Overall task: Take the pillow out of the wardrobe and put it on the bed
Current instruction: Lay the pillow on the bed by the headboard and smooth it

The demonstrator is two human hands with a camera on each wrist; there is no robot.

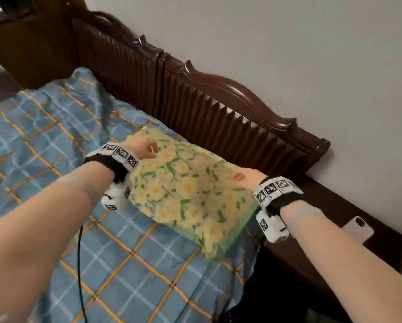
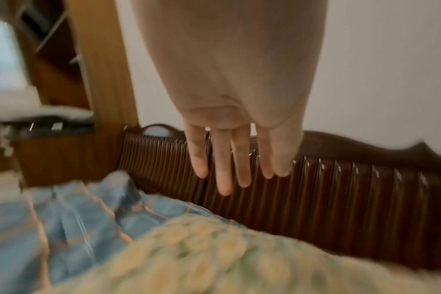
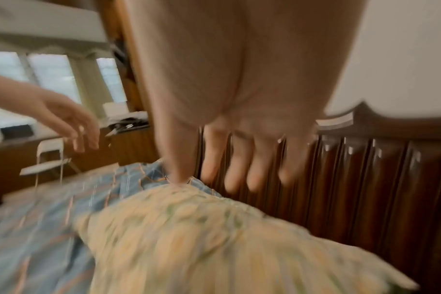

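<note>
The pillow (image 1: 188, 192), yellow with white flowers and green leaves, lies on the bed (image 1: 55, 136) close to the dark wooden headboard (image 1: 218, 117). My left hand (image 1: 144, 148) hovers over the pillow's left end. Its fingers (image 2: 224, 171) hang straight and hold nothing, with the pillow (image 2: 214, 258) below them. My right hand (image 1: 244, 177) is over the pillow's right end. In the right wrist view its fingers (image 3: 254, 169) are straight and loose above the pillow (image 3: 202, 238), and the thumb tip looks close to the fabric.
The bed carries a blue checked cover with orange lines. A white phone (image 1: 358, 229) lies on a dark nightstand at the right. A brown wardrobe (image 1: 32, 43) stands past the headboard's far end. A white folding chair (image 3: 48, 159) stands beyond the bed. A black cable (image 1: 80, 264) hangs from my left wrist.
</note>
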